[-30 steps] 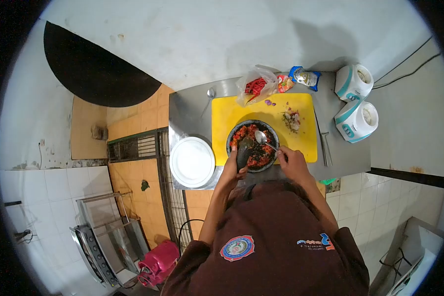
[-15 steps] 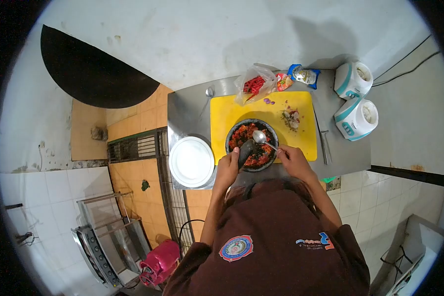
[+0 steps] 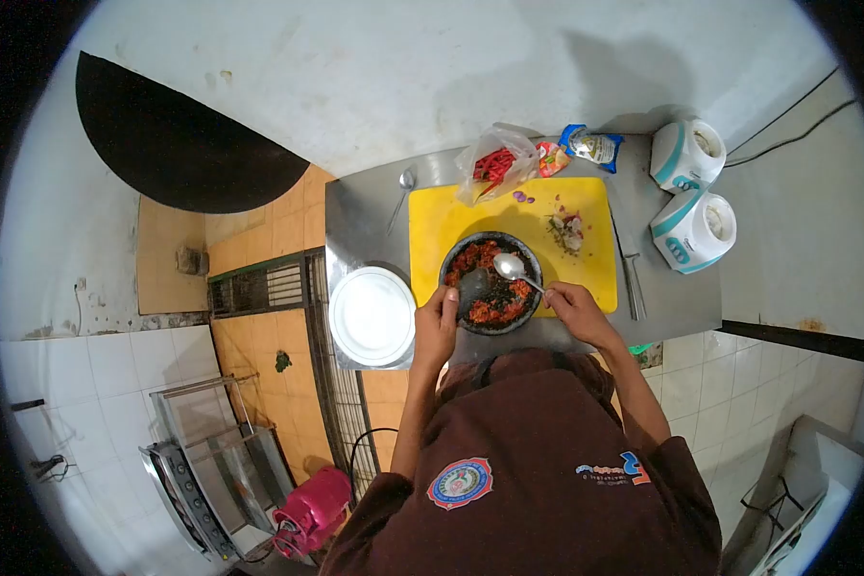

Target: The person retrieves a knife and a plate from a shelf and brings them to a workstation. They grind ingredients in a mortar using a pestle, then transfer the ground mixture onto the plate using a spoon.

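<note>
Left hand [image 3: 436, 328] at the mortar's [image 3: 491, 330] left near rim, forearm coming up from the body, thumb up. Grip closed on the pestle [image 3: 473, 286], which lies tilted into the mortar. Right hand [image 3: 576, 311] at the right near rim, knuckles up, forearm angled in from the right. Narrow grip on the spoon [image 3: 511, 268] handle; spoon head is over the red mash [image 3: 494, 313], right of the pestle. Can't tell if the spoon touches mash or pestle.

Mortar is on the yellow board [image 3: 430, 216], near rim reaching past the board's near edge, close to the desk [image 3: 355, 230] front edge. Plates [image 3: 373, 315] sit left of the board, by the desk's left front corner. Steel strip shows between mortar and front edge. Yellow surface shows left of the mortar and on the right, below the scraps [image 3: 566, 232]. Chili bag [image 3: 494, 165] overlaps the board's far edge. Tongs-like tool [image 3: 634, 286] just off its right edge.
</note>
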